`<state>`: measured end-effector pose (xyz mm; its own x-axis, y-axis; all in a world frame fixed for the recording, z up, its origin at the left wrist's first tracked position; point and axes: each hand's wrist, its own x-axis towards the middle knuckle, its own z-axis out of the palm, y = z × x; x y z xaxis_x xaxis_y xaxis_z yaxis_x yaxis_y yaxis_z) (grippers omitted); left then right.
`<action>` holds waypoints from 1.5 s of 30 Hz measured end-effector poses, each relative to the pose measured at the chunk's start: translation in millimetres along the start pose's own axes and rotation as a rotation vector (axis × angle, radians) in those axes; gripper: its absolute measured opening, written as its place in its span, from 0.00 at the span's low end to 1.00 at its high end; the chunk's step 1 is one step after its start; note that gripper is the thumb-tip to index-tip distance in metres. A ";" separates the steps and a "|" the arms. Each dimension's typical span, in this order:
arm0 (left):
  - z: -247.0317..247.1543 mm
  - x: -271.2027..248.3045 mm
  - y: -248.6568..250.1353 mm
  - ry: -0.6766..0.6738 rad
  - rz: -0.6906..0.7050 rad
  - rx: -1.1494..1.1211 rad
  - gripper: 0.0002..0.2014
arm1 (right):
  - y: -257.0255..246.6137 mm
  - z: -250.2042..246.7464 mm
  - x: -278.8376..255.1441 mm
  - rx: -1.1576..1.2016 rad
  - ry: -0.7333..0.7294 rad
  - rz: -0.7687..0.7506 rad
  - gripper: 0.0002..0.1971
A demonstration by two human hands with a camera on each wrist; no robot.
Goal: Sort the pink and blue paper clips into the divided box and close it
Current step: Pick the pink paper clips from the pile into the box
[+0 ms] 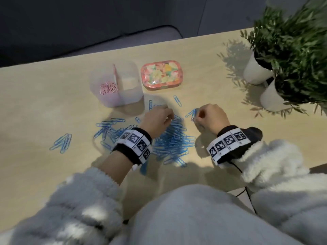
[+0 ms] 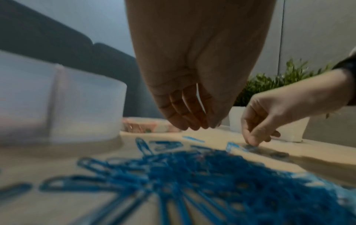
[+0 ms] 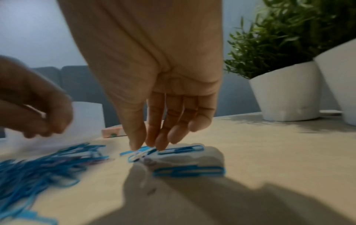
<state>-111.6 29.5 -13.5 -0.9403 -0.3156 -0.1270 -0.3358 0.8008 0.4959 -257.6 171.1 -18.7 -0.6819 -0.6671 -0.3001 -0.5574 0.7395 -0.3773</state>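
Divided box (image 1: 116, 85) stands open left of the blue clip heap (image 1: 172, 138), pink clips (image 1: 108, 89) in its left compartment. Left hand (image 1: 156, 119) hovers over the heap, fingers loosely curled, empty. Right hand (image 1: 211, 119) pinches stray blue clips (image 3: 144, 153) right of the heap. Risk: tangled clips dragging extras, spilling short of the box.

No readable words here: only black-and-white coded squares on both wristbands (image 1: 135, 145), with tiny marks beneath them too small to read.

Head view looks down; wrist views low, close, somewhat blurred; all share blue clips (image 1: 174, 138).
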 end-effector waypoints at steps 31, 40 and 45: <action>5.1 7.3 -24.1 0.127 -0.173 0.084 0.09 | -25.5 22.1 10.4 0.053 -0.165 -0.249 0.05; 18.6 11.7 -10.7 -0.047 -0.165 0.080 0.06 | -22.1 27.2 3.4 -0.002 -0.264 -0.213 0.06; 10.3 4.9 -22.1 0.012 -0.284 -0.242 0.04 | -3.3 32.2 6.3 0.355 -0.159 -0.128 0.08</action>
<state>-109.4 15.5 -33.9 -0.8102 -0.5151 -0.2797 -0.5595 0.5372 0.6311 -244.8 161.5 -47.6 -0.5201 -0.7780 -0.3523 -0.4164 0.5911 -0.6908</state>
